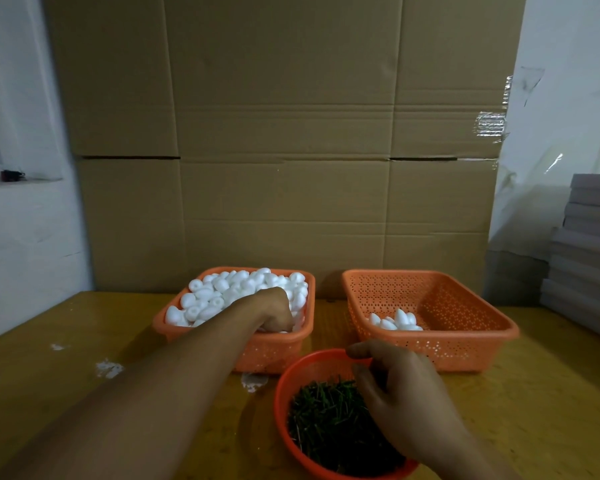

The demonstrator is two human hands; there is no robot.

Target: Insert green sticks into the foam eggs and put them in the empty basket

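Fingers of the left hand (274,311) curl down into the white foam eggs (229,292) heaped in the left orange perforated basket (274,355); whether they pinch one is hidden. Right hand (406,400) hovers loosely curled over the thin green sticks (326,420) in a round orange bowl (284,386) near the table's (84,341) front edge, holding nothing visible. Right basket (465,344), toward the far edge, holds few eggs, leaving bare mesh floor. Cardboard (284,133) walls the back.

We see matt white foam eggs (222,292) in perforated orange plastic baskets (465,344). The bench (66,341) is yellowish wood with a slight sheen. Behind stands matt brown cardboard (284,133).
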